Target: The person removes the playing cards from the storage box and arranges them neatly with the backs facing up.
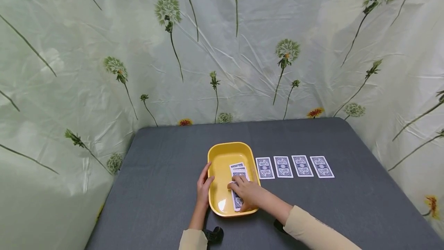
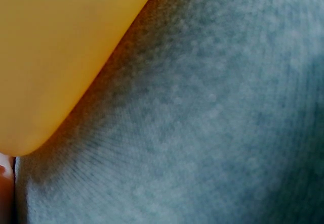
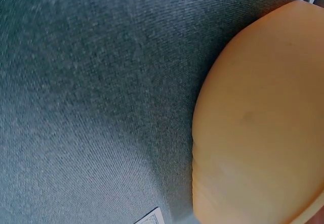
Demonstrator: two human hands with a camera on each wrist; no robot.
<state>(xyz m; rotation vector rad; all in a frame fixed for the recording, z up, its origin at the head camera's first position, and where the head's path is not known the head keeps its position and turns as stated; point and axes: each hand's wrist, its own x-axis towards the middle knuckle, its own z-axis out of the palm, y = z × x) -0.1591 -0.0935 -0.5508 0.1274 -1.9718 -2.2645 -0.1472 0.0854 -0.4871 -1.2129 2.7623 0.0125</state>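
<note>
A yellow tray with rounded corners sits on the dark cloth in the head view. My left hand holds its left side, with the thumb over the rim. Inside the tray, my right hand grips a face-down blue-backed playing card between fingers and thumb, partly covering it. Several overlapping playing cards lie just beyond the fingers. The left wrist view shows the yellow tray's outer wall and a sliver of skin at the left edge. The opposite wall fills the right of the right wrist view.
To the right of the tray, several playing cards lie in a spaced row, backs up, from the nearest card to the farthest card. A grey cloth covers the table. Behind it hangs a floral curtain.
</note>
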